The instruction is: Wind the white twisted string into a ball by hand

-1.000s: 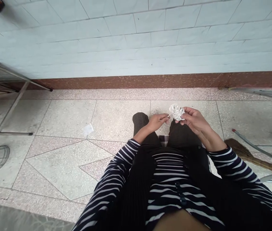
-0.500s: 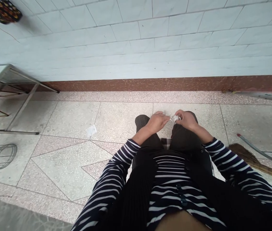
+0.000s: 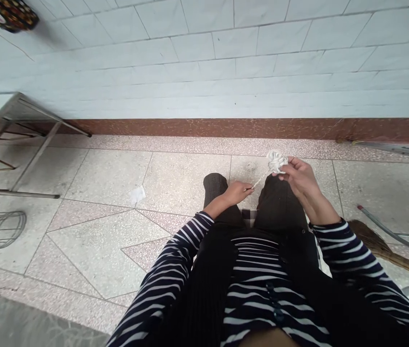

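A white cord bundle [image 3: 276,161], looped or knotted into a rounded clump, is held above my knees. My right hand [image 3: 302,180] grips its right edge between thumb and fingers. From the clump a thin twisted white strand [image 3: 261,179] runs down to the left, stretched fairly straight. Its lower end is pinched in my left hand [image 3: 238,193], which is closed just over my left knee. How the loops are fastened is too small to make out.
A metal-framed table [image 3: 16,103] stands at left, near a wire rack [image 3: 6,230]. White paper [image 3: 137,194] lies on the tiled floor. At right are a broom [image 3: 371,236] and metal legs [image 3: 396,233]. A tiled wall [image 3: 204,72] rises ahead.
My right hand has moved up and to the right with the cord bundle, away from my left hand. The strand between the hands now shows longer. My left hand has dropped slightly.
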Tool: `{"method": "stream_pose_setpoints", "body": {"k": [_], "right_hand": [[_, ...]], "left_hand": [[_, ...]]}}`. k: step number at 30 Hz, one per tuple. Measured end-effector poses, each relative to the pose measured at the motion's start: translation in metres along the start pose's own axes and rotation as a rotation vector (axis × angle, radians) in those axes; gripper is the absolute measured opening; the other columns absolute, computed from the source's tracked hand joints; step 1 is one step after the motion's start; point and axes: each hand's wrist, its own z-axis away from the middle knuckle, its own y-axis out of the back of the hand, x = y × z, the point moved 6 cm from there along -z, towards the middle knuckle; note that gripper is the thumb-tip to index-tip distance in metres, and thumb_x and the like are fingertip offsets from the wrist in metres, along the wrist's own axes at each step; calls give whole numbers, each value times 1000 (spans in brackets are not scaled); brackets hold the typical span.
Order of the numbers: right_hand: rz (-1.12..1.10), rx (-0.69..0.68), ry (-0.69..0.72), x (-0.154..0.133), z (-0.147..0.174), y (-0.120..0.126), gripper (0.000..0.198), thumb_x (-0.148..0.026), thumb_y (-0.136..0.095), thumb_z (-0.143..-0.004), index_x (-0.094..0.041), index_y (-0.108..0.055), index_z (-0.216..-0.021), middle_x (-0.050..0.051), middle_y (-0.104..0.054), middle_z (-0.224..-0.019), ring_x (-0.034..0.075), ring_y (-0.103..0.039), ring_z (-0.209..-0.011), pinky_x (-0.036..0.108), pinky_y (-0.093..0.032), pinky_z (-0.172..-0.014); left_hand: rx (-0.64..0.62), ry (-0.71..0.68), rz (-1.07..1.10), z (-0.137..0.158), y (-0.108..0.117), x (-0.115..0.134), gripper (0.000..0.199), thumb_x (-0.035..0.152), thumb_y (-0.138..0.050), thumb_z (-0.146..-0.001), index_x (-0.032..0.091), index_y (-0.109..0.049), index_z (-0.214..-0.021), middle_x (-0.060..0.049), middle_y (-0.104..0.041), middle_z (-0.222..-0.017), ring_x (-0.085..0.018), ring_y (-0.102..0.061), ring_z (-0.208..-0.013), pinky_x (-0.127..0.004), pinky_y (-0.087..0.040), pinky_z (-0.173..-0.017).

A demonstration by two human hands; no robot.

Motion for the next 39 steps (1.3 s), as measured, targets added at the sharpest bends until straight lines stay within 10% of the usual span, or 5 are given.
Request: {"method": "stream_pose_setpoints", "body": {"k": [4, 11, 24, 33, 39], "right_hand": [[350, 133, 112, 13, -31, -2, 38, -24, -84, -55, -24, -62, -86, -4, -64, -70, 14, -58, -59, 24, -41, -48], [319, -584, -255, 49, 27, -47, 27, -25, -82, -58, -20, -73, -83, -1, -74, -73, 16, -66, -62, 25, -50, -54], [435, 79, 112, -7, -14, 10, 35, -25, -84, -59, -23, -65, -88, -2, -65, -73, 17, -58, -63, 29, -45, -59], [337, -694, -238, 42, 46, -41, 28, -21, -79, -57, -21, -73, -85, -4, -64, -71, 14, -56, -64, 27, -43, -61], [-11, -411, -98, -11, 25, -27, 49, -34, -99, -55, -23, -71, -93, 0, -71, -81, 16, -63, -66, 28, -51, -57]], "left_hand": [[78, -109, -133, 3, 27, 20, 32, 31, -53, -110, 19, -80, -98, -8, -80, -93, -22, -73, -91, -32, -51, -91], [106, -289, -260, -4, 65, 42, 30, 27, -54, -110, 21, -79, -96, -5, -77, -86, -20, -71, -90, -42, -43, -119], [26, -94, -19, 18, 21, 25, 37, 34, -53, -112, 17, -79, -91, -6, -80, -85, -20, -73, -83, -30, -52, -84], [93, -229, -112, 6, 75, 41, 26, 26, -57, -109, 20, -83, -108, -6, -84, -101, -20, -76, -97, -46, -39, -128], [128, -160, 154, -17, 61, 50, 32, 25, -53, -108, 16, -78, -89, -6, -81, -96, -20, -73, -94, -32, -51, -95]]}}
